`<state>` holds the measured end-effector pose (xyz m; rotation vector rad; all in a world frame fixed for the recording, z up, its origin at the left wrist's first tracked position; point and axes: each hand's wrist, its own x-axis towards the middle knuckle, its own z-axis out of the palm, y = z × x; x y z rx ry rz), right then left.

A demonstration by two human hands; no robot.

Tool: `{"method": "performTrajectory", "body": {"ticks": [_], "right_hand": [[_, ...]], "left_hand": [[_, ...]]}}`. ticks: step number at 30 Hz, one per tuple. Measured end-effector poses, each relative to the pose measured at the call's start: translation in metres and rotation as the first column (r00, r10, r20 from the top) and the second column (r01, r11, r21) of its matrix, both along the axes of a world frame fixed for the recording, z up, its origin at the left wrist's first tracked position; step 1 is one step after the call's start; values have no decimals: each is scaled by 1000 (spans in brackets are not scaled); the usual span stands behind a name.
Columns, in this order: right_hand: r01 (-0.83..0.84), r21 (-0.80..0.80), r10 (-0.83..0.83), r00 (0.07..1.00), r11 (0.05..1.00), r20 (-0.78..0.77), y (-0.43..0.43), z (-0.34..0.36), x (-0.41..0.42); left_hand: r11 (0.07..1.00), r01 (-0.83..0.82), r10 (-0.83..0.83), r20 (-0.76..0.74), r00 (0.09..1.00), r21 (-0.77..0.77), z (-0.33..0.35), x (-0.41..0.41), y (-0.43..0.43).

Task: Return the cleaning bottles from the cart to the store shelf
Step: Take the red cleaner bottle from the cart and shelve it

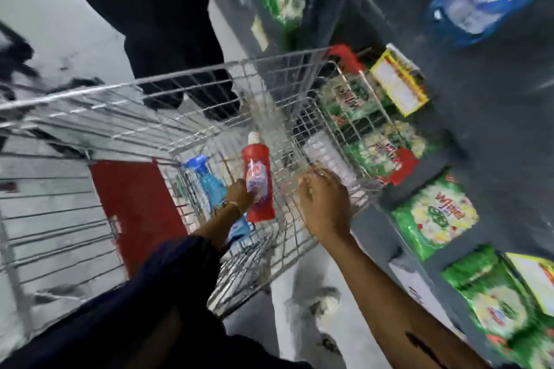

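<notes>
The job looks to be in its middle, though how many bottles have gone back cannot be told. Inside the wire cart (209, 105) two bottles show. The left hand (239, 196) is closed around the lower body of the red bottle (258, 181), which is held upright in the middle of the cart, not yet clear of the rim. A blue spray bottle (209, 186) lies just left of it on the cart floor, partly hidden behind the left wrist — that one is untouched. A pale, ribbed thing at the cart's right wall is too blurred to name.

The right hand (325, 204) rests on the cart's near right rim, fingers curled over the wire; it seems to grip the wire and nothing else. The shelf (494, 129) stands to the right, stocked with green packets (434, 216) and a blue one higher up; no free spot for bottles shows from here.

The red bottle is slim plastic with a white cap and a purple-and-white label — light, rigid, easy to lift one-handed. Still to do, by my reckoning: lift it out, shelve it, then fetch the blue one.
</notes>
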<state>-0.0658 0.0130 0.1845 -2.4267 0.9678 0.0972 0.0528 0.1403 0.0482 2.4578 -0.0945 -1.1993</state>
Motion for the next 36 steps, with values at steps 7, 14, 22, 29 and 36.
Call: {"method": "performTrajectory", "body": {"ticks": [7,14,22,29,36], "right_hand": [[-13,-37,16,996,999,90,0,-6,0],[9,14,-10,996,1000,90,2,-6,-3],[205,561,-277,960,802,46,-22,8,-5],[19,899,-472,855,438,212,-37,70,-47],[-31,891,-644,679,454,352,-35,141,-147]], "left_hand": [[940,-342,342,-23,939,15,-42,-1,-19],[858,-503,498,-74,864,-103,-30,-15,-20],[759,-483,418,-243,875,-437,50,-8,-12],[600,-180,-17,-237,971,-780,215,-7,-35],[469,7,-306,-155,939,-883,299,-91,-59]]}}
